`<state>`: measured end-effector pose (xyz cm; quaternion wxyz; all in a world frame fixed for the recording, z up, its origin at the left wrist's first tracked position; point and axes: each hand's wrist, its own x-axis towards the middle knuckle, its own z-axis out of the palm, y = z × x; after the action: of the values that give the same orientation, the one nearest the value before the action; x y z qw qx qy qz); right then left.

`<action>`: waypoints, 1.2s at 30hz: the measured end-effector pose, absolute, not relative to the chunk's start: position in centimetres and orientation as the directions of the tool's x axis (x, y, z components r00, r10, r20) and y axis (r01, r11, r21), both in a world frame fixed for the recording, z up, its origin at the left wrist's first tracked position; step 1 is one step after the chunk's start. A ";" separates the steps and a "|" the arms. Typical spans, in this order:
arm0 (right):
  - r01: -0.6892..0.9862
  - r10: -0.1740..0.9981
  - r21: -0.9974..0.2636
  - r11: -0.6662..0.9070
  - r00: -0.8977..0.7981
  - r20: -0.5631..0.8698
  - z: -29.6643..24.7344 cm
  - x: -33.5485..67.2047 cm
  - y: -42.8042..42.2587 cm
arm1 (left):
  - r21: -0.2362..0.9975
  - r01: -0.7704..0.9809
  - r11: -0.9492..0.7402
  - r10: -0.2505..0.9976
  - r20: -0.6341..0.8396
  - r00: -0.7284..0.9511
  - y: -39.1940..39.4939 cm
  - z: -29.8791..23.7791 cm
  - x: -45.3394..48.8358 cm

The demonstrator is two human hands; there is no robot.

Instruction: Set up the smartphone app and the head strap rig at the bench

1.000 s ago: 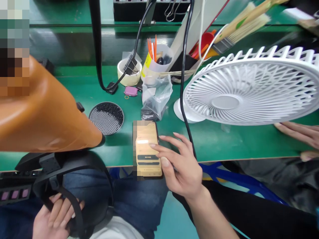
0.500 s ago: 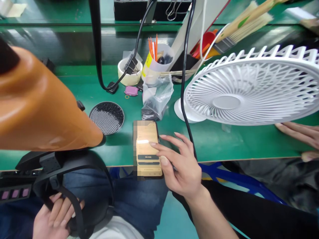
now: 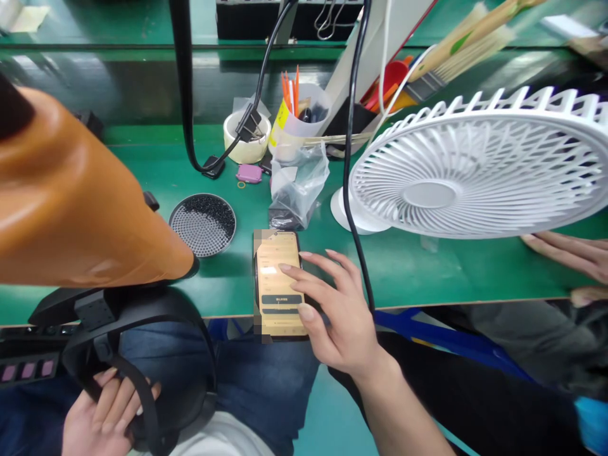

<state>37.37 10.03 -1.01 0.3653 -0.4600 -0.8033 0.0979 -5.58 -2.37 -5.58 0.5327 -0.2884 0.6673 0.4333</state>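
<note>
At the near edge of the green worktop [image 3: 427, 272], the open right hand [image 3: 339, 316] is tapping the yellow-lit black smartphone [image 3: 279, 285], a step seemingly needing only light, exact touches, while the left hand [image 3: 102, 411] is gripping a black curved headband [image 3: 145, 405].

Green workbench [image 3: 418, 272], teal floor [image 3: 327, 418], glossy raised shelf [image 3: 118, 76]

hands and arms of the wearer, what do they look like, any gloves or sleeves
No gloves, rings or watch on the left hand or right hand. The right forearm has no sleeve down to the picture's edge. Past the left hand nothing shows.
</note>
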 end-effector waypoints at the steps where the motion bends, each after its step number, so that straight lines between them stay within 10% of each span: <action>1: 0.657 0.806 -0.502 0.562 -0.299 0.510 -1.1 37.4 10.0 | 0.276 -0.847 0.454 0.072 -0.959 -0.274 -2.2 -5.3 -5.4; 36: 0.551 0.725 -0.554 0.624 -0.145 0.673 -2.7 38.4 5.5 | 0.272 -0.792 0.547 0.038 -0.953 -0.302 -2.2 -5.2 -6.2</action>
<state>38.43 5.52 -2.66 0.4974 -0.4245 -0.7515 0.0878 -6.22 -2.21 -5.16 0.5267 -0.2676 0.7043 0.3935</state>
